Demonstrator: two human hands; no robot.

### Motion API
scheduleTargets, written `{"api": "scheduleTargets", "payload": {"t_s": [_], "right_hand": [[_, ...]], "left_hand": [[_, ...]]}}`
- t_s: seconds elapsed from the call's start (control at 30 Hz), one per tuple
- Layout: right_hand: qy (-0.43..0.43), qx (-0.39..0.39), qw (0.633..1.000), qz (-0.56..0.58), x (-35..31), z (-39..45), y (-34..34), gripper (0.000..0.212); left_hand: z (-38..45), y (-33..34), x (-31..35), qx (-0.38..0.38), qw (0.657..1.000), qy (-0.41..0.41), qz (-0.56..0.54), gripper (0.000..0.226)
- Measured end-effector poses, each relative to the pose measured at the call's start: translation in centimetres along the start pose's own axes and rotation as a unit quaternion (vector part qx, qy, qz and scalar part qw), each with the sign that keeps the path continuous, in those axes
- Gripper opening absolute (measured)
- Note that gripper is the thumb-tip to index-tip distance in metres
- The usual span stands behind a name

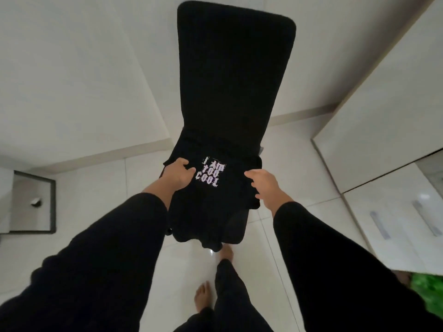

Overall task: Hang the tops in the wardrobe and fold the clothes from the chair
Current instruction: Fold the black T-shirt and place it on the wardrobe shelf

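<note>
While both arms reach down over the black chair (236,75), the action sits squarely on its seat. Over at the far left, a small grey-framed panel (33,202) lies on the white tiled floor (100,178), well out of play. Moving in, the left hand (178,174) rests on the left side of the black T-shirt (211,202), fingers curled into the cloth, gripping it beside the white "I AM TOO COOL" print (210,174). That shirt lies spread on the seat, its hem drooping over the front edge. Then the right hand (262,185) comes in at the shirt's right edge, fingers bent down against the fabric; whether its grip has actually closed on the cloth, I cannot tell. Farther right stand the white wardrobe doors (393,130). This looks like the folding step, mid-way. Next move, I'd judge: square the edges and bring one side across without bunching.
</note>
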State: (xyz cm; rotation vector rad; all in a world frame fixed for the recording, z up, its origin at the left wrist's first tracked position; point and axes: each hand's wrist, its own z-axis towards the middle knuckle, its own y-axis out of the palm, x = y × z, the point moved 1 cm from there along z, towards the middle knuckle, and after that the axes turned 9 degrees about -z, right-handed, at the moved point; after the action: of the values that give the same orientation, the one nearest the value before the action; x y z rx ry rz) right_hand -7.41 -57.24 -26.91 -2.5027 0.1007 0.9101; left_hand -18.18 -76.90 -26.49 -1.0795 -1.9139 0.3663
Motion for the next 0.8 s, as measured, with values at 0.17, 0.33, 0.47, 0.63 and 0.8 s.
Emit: {"api": "scheduleTargets", "payload": {"t_s": [0.17, 0.33, 0.47, 0.63, 0.8], "right_hand": [[0.014, 0.011, 1.0, -0.004, -2.0, 8.0, 1.2, 0.036], [-0.006, 0.023, 0.992, -0.123, -3.4, 16.7, 3.4, 0.013], [0.006, 0.032, 0.988, -0.149, -2.4, 22.0, 5.3, 0.012], [0.001, 0.135, 0.973, -0.188, -0.6, 26.1, 6.8, 0.049], [0.003, 0.159, 0.954, -0.255, 0.7, 28.6, 7.3, 0.05]], "left_hand": [[8.5, 0.0, 1.0, 0.006, 0.999, 0.007, 0.049, 0.049], [17.3, 1.9, 1.6, 0.015, 0.994, 0.046, 0.099, 0.047], [23.3, 4.7, 1.7, 0.004, 0.993, 0.057, 0.108, 0.043], [28.1, 7.3, 0.6, 0.038, 0.978, 0.112, 0.174, 0.058], [30.7, 8.3, -0.5, 0.107, 0.936, 0.161, 0.295, 0.065]]}}
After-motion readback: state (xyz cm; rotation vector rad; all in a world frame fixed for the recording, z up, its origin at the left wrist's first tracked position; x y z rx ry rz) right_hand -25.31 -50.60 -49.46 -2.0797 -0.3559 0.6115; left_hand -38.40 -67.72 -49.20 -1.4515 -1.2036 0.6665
